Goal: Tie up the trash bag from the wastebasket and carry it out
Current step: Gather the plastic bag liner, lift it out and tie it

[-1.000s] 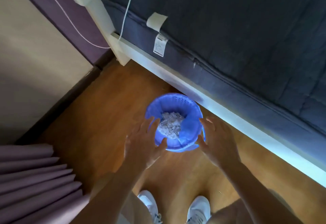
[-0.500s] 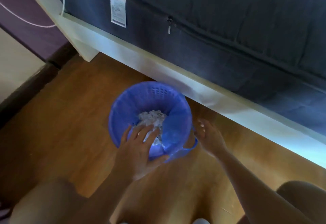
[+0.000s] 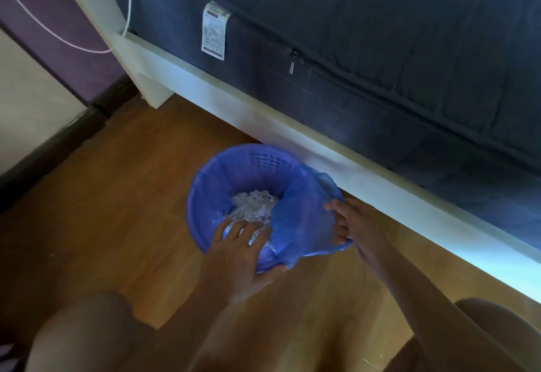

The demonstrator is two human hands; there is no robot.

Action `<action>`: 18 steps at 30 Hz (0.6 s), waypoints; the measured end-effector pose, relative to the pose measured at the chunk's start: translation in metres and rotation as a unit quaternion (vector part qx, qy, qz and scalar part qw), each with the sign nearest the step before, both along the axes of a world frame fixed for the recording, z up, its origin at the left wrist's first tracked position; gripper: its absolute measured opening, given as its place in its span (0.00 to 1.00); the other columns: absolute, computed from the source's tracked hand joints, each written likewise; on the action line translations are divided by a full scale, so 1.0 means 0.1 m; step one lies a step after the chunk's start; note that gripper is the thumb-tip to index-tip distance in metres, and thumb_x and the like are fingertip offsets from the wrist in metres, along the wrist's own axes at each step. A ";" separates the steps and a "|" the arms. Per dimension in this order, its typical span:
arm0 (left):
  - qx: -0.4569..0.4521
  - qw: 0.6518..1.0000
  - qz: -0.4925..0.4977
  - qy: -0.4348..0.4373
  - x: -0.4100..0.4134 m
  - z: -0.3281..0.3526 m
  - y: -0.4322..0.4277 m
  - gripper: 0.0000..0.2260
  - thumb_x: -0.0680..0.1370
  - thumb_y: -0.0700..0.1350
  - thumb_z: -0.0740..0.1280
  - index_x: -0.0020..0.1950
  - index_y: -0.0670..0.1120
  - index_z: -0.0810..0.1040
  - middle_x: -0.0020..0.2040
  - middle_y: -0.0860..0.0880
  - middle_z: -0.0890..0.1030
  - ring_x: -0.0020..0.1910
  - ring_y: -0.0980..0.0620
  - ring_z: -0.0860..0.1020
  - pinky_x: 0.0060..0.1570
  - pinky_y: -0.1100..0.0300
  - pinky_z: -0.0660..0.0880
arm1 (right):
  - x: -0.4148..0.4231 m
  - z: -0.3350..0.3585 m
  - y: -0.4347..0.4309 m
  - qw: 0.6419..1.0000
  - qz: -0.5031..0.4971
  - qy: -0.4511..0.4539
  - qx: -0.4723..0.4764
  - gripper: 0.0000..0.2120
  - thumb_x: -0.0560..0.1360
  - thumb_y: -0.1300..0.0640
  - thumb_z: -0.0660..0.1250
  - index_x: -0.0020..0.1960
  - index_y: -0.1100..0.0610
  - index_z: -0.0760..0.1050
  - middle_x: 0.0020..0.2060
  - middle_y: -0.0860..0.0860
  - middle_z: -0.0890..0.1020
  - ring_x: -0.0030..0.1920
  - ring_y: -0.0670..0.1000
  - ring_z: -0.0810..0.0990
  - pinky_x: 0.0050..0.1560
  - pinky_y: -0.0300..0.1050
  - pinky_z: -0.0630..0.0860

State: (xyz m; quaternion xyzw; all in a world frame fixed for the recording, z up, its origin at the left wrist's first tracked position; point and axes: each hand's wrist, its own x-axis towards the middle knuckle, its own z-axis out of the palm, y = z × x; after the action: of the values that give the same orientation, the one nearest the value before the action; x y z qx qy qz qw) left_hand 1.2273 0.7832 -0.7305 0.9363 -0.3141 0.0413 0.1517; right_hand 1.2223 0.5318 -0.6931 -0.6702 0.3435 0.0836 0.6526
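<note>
A blue wastebasket (image 3: 254,161) stands on the wooden floor (image 3: 123,196), with a bed frame (image 3: 292,134) just behind it. Inside it lie white paper scraps (image 3: 254,205). The left hand (image 3: 243,257) grips its near rim. At its right side, the right hand (image 3: 357,225) pinches the loosened trash bag (image 3: 301,225).

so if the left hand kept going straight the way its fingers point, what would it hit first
The left hand points its fingers into the trash bag, so they would meet the white paper scraps first; they may already touch them, depth is unclear.
</note>
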 end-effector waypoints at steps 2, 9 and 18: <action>-0.005 1.000 0.010 -0.002 -0.01 -0.01 -0.02 0.29 0.73 0.71 0.60 0.59 0.51 0.80 0.56 0.52 0.82 0.55 0.48 0.79 0.64 0.46 0.67 | 0.01 0.28 0.00 0.999 0.012 -0.041 -0.016 0.12 0.77 0.56 0.67 0.44 0.66 0.79 0.21 0.45 0.62 0.23 0.46 0.59 0.25 0.39 0.59; 0.013 0.999 0.042 -0.009 0.02 -0.05 -0.14 0.24 0.78 0.65 0.55 0.59 0.50 0.79 0.56 0.50 0.82 0.53 0.46 0.79 0.60 0.45 0.69 | -0.01 0.79 0.30 0.975 0.084 -0.193 -0.078 0.11 0.80 0.59 0.63 0.46 0.63 0.82 0.20 0.44 0.68 0.23 0.42 0.65 0.27 0.32 0.64; -0.019 0.998 0.040 -0.034 0.09 0.03 -0.07 0.16 0.79 0.57 0.60 0.56 0.49 0.78 0.53 0.50 0.81 0.54 0.48 0.78 0.68 0.37 0.62 | 0.13 0.75 0.67 0.854 0.312 -0.314 -0.274 0.16 0.77 0.49 0.65 0.32 0.51 0.69 0.22 0.48 0.65 0.25 0.44 0.66 0.28 0.30 0.61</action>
State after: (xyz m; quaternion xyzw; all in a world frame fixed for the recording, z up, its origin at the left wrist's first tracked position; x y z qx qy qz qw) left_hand 1.2363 0.7759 -0.7273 0.9432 -0.2803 0.0855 0.1567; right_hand 1.2353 0.5988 -0.6184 -0.8843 -0.0982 -0.0294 0.4556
